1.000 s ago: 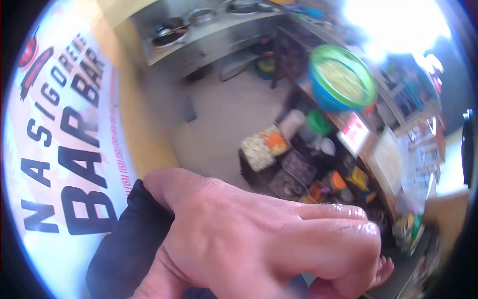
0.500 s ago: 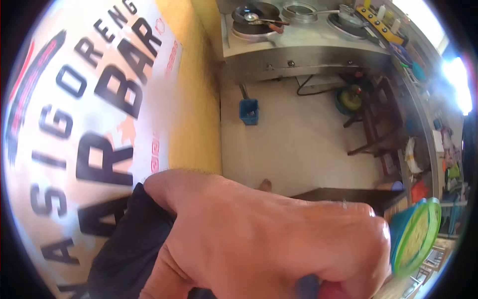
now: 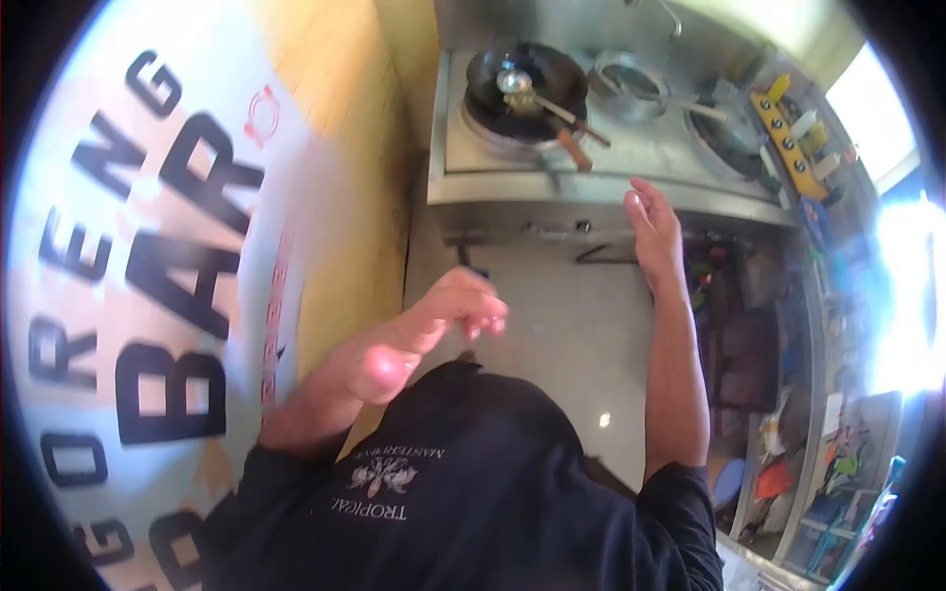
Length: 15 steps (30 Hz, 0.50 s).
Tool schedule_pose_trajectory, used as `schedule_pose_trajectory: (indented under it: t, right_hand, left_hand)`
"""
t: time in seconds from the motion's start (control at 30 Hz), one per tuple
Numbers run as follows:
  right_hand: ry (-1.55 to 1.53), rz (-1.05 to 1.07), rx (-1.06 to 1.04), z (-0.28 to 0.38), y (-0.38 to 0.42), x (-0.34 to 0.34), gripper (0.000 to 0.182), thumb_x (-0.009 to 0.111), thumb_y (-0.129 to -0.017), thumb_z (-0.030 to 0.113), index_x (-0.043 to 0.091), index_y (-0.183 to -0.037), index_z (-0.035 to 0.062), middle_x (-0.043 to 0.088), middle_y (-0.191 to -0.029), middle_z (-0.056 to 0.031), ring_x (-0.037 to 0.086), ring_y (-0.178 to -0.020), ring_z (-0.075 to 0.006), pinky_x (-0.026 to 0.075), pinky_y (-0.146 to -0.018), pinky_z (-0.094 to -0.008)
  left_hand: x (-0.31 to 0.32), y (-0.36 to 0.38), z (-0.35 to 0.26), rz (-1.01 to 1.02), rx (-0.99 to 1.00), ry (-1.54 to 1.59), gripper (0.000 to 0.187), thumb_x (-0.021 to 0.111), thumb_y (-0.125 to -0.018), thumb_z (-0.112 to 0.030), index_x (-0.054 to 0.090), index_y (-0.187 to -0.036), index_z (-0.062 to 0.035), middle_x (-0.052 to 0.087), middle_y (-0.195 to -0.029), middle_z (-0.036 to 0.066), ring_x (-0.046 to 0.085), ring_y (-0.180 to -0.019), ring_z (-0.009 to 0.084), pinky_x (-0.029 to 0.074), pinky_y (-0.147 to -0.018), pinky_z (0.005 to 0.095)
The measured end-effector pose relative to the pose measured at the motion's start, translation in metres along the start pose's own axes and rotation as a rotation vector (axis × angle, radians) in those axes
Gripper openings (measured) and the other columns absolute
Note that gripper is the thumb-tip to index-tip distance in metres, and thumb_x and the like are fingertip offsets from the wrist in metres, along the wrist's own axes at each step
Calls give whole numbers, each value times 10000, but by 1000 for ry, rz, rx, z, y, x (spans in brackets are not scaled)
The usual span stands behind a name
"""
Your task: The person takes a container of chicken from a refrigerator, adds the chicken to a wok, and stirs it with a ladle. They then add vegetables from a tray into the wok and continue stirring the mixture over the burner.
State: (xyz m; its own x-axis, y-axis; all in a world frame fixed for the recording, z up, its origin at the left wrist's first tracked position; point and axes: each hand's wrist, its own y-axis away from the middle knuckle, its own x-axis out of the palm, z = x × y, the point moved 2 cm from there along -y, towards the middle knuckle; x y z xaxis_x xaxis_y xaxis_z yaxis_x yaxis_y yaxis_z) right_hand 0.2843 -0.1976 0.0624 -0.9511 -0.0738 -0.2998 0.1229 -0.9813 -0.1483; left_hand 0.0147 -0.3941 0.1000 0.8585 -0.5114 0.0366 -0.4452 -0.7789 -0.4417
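Note:
My left hand [image 3: 434,320] is raised in front of my black shirt [image 3: 473,473], near the yellow wall. Its fingers are loosely bent, the thumb stands apart, and I see nothing in it. My right hand [image 3: 655,231] reaches forward, empty, with its fingers stretched out just short of the stove's front edge [image 3: 611,192]. Beyond both hands a dark wok [image 3: 552,74] sits on the left burner. A ladle [image 3: 513,83] rests in it, and a wooden handle [image 3: 574,150] sticks out over the stove top.
A metal pan [image 3: 631,87] stands on the middle burner, and a dark pan [image 3: 724,138] is at the right. Bottles stand by a yellow rack [image 3: 788,153]. A lettered banner [image 3: 177,295] hangs at left; cluttered shelves [image 3: 838,463] line the right.
My view has risen and moved closer to the stove. The hand that filled the foreground has drawn back, and both hands now show apart. The green-rimmed container at the right has left view.

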Motion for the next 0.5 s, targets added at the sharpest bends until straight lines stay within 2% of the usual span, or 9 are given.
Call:
schedule_pose_trajectory:
  t: [0.07, 0.1, 0.17, 0.2, 0.27, 0.33, 0.4, 0.43, 0.5]
  right_hand:
    - [101, 17, 14, -42, -95, 8, 552, 579, -887, 419, 508, -1280, 38, 583, -1197, -178, 545, -1144, -263, 411, -968, -353]
    - [191, 31, 42, -61, -138, 13, 608, 554, -883, 489, 505, -1287, 37, 569, -1225, -196, 538, -1156, -290, 401, -981, -369]
    - [316, 99, 102, -86, -207, 22, 650, 540, -874, 526, 489, -1305, 43, 554, -1244, -210, 522, -1175, -310, 384, -997, -383]
    - [435, 162, 170, -104, -235, 28, 692, 527, -865, 564, 473, -1323, 49, 538, -1262, -223, 505, -1195, -331, 367, -1013, -398]
    - [707, 266, 196, -155, -289, 48, 670, 552, -864, 539, 489, -1287, 23, 567, -1198, -223, 566, -1105, -289, 458, -919, -392]
    - [284, 600, 600, -165, -306, 61, 596, 578, -876, 480, 507, -1235, 10, 624, -999, -189, 641, -857, -233, 533, -701, -357]
    - [4, 847, 578, -208, -336, 72, 464, 567, -906, 371, 518, -1185, 3, 614, -788, -109, 609, -617, -181, 505, -518, -318]
    - [22, 886, 574, -214, -347, 69, 464, 567, -906, 371, 518, -1185, 3, 614, -788, -109, 609, -617, -181, 505, -518, -318]
    - [-82, 776, 471, -218, -358, 56, 377, 561, -908, 250, 511, -1215, 36, 615, -713, -86, 596, -549, -181, 480, -489, -324]
  left_hand:
    - [-32, 8, 31, -42, -250, 64, 876, 210, -858, -745, 235, -1450, -99, 426, -1091, 92, 412, -1015, 181, 348, -844, 325]
    - [-47, 18, 55, -50, -238, 60, 876, 210, -858, -745, 235, -1450, -99, 426, -1091, 92, 412, -1015, 181, 348, -844, 325]
    - [-75, 53, 129, -246, -716, 119, 849, 227, -888, -707, 150, -1479, -102, 439, -1109, 89, 446, -1021, 199, 386, -829, 348]
    - [-81, 71, 156, -307, -863, 101, 840, 237, -897, -690, 148, -1478, -90, 433, -1194, 97, 448, -1076, 217, 398, -854, 361]
    - [-81, 107, 207, -413, -1063, -28, 818, 257, -915, -657, 141, -1475, -72, 361, -1368, 108, 432, -1185, 244, 391, -931, 375]
    - [-61, 157, 269, -454, -1219, -214, 775, 318, -932, -606, 187, -1466, -60, 249, -1498, 124, 382, -1287, 254, 332, -1045, 362]
    - [-8, 147, 295, -669, -1106, 534, 708, 390, -944, -534, 257, -1447, -55, 353, -1443, 128, 409, -1266, 251, 318, -1063, 357]
    - [15, 137, 303, -724, -1086, 600, 707, 401, -940, -532, 266, -1443, -54, 360, -1439, 128, 412, -1263, 252, 324, -1058, 362]
    - [56, 114, 316, -825, -1132, 459, 705, 424, -933, -527, 283, -1436, -53, 374, -1429, 127, 418, -1258, 253, 336, -1048, 372]
